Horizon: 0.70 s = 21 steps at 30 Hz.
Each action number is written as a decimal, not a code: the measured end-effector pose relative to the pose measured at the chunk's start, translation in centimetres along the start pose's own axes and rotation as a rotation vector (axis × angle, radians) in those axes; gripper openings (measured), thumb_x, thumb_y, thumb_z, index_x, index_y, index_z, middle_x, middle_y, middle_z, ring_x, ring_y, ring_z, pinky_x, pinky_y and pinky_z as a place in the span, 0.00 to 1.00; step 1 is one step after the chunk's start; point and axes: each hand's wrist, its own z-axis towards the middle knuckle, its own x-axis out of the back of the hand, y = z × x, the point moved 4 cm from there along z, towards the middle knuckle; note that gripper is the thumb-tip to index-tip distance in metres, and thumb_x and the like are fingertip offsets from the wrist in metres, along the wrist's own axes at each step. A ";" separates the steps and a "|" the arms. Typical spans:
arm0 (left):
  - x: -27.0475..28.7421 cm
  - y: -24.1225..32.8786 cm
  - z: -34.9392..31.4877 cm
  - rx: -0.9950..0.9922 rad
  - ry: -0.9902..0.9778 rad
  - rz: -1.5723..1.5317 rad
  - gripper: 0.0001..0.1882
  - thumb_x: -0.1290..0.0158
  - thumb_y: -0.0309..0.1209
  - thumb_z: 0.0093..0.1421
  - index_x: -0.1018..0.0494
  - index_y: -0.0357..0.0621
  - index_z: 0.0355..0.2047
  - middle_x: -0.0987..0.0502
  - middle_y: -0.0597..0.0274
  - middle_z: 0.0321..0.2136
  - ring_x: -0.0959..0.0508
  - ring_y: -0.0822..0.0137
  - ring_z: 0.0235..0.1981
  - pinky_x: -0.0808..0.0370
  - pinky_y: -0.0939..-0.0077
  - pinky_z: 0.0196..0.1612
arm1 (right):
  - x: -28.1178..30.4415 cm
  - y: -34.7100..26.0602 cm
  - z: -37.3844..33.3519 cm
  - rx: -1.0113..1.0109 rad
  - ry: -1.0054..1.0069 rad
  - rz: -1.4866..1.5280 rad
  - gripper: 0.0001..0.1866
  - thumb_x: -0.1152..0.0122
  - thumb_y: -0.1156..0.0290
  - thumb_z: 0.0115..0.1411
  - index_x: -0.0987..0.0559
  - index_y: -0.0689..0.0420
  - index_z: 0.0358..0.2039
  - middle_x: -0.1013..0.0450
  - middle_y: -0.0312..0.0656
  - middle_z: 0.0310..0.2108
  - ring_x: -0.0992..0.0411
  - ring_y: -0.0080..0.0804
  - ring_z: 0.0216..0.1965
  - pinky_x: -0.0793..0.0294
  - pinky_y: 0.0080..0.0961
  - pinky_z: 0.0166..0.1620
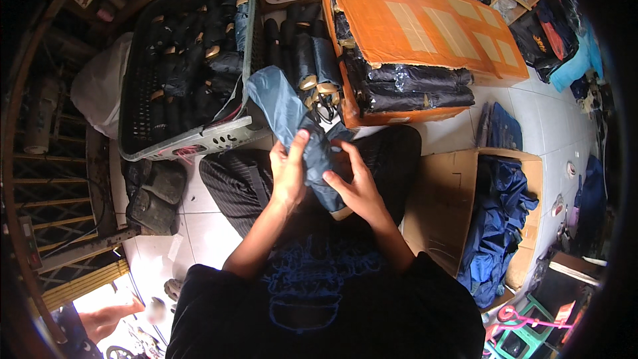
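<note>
Left hand (288, 176) and right hand (359, 189) together pinch one blue roll (318, 158); around them stand one crate (211, 138), one orange box (425, 20) and one brown box (438, 207).

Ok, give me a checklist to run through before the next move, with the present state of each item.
1. Left hand holding the blue-grey bundle: ok, thumb laid along its near face.
2. Right hand at the bundle: ok, thumb at its lower part.
3. Right hand's grip firm: cannot tell, the far side of the bundle is hidden.
4. Fabric wrapped snugly throughout: not ok, the upper end flares out loose beyond the left hand.
5. Bundle clear of the grey basket: cannot tell, the loose end overlaps its edge in this view.
</note>
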 end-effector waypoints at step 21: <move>2.9 1.6 0.8 0.041 -0.484 0.158 0.37 0.42 0.46 0.57 0.39 0.29 0.56 0.30 0.52 0.52 0.32 0.62 0.55 0.38 0.67 0.59 | 0.9 0.1 -0.2 -0.078 -0.178 0.236 0.17 0.42 0.66 0.59 0.26 0.65 0.45 0.26 0.40 0.36 0.30 0.23 0.38 0.30 0.23 0.43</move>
